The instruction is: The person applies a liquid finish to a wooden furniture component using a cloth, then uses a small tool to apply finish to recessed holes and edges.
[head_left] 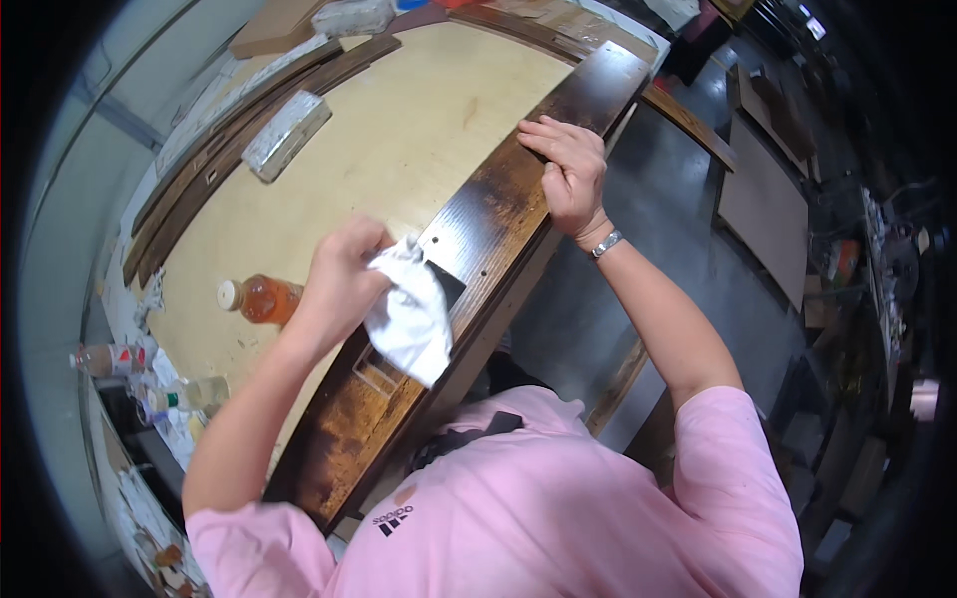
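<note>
Perhaps done where glossy, not where patchy, the dark board (pixel 488 214) along the tabletop (pixel 419 120) is being touched by the unclenched right hand (pixel 573 177); white cloth (pixel 409 317) is being grasped by the left hand (pixel 346 271).

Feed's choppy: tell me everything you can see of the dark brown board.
The long board looks like varnished wood: glossy dark brown, with amber patches, small holes and a rectangular outline near its lower end. It runs lower left to upper right along the pale worktop. The right hand rests on it; the left hand holds a white cloth over it, contact unclear.
</note>
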Demonstrator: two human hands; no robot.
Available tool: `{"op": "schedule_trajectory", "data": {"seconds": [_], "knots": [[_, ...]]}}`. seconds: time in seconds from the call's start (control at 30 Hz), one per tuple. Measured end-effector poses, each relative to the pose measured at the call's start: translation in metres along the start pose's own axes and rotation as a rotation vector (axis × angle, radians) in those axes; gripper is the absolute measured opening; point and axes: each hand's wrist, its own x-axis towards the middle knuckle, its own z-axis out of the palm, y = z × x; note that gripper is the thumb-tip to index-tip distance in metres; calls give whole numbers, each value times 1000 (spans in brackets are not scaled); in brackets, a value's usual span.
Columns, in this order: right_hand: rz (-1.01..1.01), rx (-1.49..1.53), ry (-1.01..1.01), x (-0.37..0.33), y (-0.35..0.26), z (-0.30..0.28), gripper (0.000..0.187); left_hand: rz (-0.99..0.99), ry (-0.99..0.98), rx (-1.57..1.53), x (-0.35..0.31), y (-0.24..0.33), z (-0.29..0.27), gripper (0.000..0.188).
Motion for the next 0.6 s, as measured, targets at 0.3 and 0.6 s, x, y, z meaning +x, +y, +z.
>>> {"op": "schedule_trajectory", "data": {"seconds": [0.3,0.6], "knots": [[-4,-14,1,4,-3,12,34,-9,134,120,111,40,60,20],[5,-15,33,2,1,3,32,587,5,322,18,73,53,46]]}}
